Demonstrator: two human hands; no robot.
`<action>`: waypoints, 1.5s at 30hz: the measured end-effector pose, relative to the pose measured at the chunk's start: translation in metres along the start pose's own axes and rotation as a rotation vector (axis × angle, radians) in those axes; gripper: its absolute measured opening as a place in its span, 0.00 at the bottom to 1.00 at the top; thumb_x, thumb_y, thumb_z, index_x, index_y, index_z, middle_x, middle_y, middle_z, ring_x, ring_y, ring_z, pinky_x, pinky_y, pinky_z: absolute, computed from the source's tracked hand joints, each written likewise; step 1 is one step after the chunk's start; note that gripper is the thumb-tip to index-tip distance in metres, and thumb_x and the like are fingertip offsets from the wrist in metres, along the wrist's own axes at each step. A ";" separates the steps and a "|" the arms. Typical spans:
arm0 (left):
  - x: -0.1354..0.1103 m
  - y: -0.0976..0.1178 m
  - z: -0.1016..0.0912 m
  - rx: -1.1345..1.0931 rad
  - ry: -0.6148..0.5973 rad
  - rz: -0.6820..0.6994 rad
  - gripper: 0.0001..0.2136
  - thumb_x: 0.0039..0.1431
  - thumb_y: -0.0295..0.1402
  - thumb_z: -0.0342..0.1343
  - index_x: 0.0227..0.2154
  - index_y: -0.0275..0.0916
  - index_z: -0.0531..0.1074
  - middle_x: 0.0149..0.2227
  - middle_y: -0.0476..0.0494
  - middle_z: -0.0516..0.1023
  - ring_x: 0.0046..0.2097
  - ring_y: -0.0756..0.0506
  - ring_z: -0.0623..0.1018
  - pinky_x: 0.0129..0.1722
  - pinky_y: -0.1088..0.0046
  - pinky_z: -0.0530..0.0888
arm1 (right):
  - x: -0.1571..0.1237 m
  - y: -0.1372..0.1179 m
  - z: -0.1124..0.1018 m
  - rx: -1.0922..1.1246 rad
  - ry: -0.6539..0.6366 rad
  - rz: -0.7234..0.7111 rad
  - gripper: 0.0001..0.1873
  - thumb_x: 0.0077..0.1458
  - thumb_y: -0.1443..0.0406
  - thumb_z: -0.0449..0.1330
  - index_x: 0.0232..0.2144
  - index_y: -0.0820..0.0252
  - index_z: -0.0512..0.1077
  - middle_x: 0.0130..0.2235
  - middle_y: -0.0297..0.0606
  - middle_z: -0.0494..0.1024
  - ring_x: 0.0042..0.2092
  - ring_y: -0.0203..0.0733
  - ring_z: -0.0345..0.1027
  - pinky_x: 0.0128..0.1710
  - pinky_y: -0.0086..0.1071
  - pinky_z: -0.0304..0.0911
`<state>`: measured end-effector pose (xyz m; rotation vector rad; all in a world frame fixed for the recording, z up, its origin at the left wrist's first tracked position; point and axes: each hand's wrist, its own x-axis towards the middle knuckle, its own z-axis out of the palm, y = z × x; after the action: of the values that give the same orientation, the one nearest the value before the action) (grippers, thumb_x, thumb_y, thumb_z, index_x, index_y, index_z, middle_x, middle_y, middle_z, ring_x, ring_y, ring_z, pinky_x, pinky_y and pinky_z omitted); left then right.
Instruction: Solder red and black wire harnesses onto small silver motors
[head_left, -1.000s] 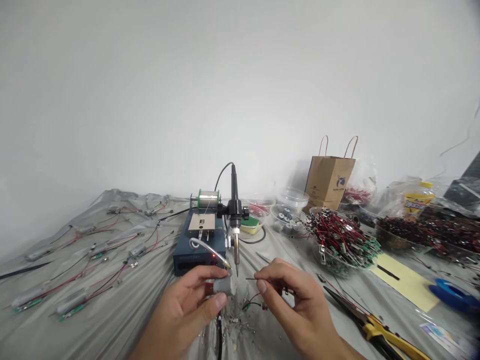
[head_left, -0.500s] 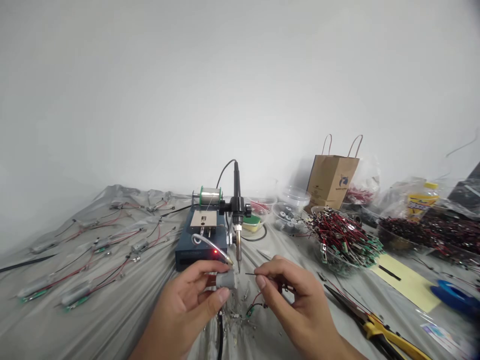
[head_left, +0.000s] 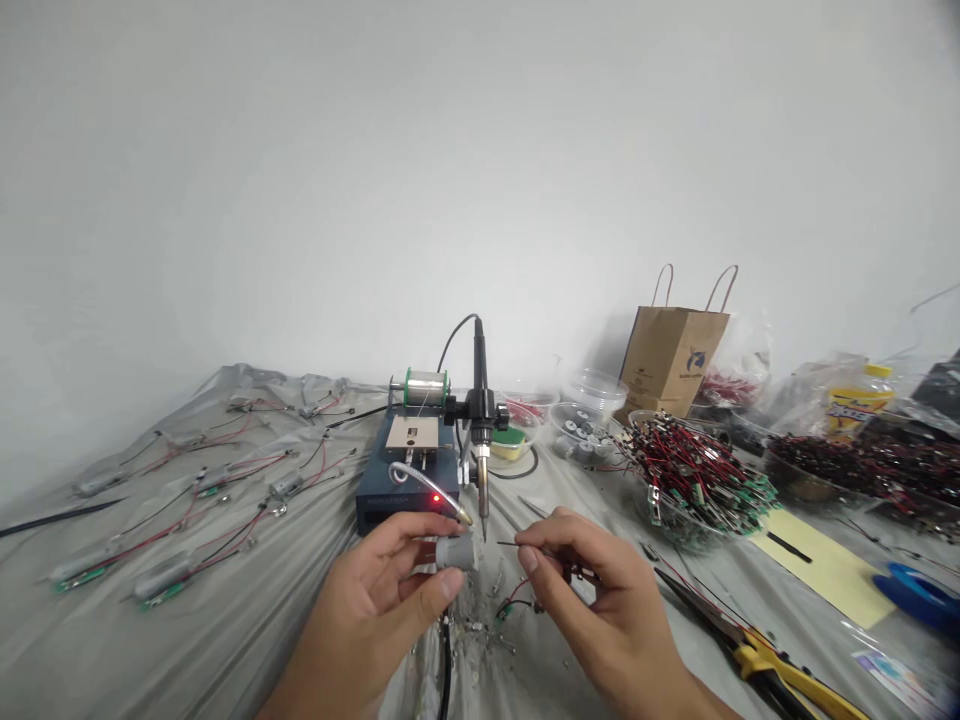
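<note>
Left hand: fingers closed on grey cylindrical component, held just below gooseneck nozzle and beside soldering iron tip. Thin wire pinched by closed right hand; steady, controlled pinches suit this close work.

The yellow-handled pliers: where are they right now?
In the head view, the pliers lie at the lower right, to the right of the person's right hand, just below the yellow paper.
</note>
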<state>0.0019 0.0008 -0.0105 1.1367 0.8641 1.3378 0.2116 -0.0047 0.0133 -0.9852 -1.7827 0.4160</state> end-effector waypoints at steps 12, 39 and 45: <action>-0.001 0.004 0.001 -0.005 0.002 -0.026 0.12 0.54 0.35 0.72 0.41 0.42 0.83 0.42 0.42 0.88 0.47 0.39 0.84 0.44 0.71 0.80 | 0.000 0.000 0.000 -0.002 0.011 0.008 0.10 0.65 0.64 0.60 0.32 0.58 0.78 0.26 0.33 0.74 0.27 0.37 0.64 0.28 0.32 0.59; -0.003 0.006 0.000 0.041 -0.017 -0.053 0.13 0.57 0.38 0.69 0.44 0.42 0.81 0.47 0.41 0.87 0.53 0.37 0.82 0.51 0.66 0.77 | 0.000 0.001 0.000 0.014 0.029 -0.017 0.07 0.64 0.65 0.61 0.33 0.57 0.78 0.26 0.33 0.75 0.27 0.37 0.66 0.27 0.30 0.60; -0.003 0.004 -0.002 0.007 -0.028 -0.044 0.12 0.59 0.37 0.68 0.45 0.43 0.79 0.48 0.42 0.87 0.54 0.40 0.82 0.52 0.69 0.76 | 0.001 0.000 0.000 0.010 0.016 -0.007 0.08 0.65 0.64 0.61 0.33 0.57 0.78 0.27 0.34 0.75 0.27 0.38 0.66 0.28 0.32 0.60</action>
<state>-0.0013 -0.0019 -0.0073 1.1334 0.8692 1.2804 0.2117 -0.0043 0.0139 -0.9729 -1.7680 0.4110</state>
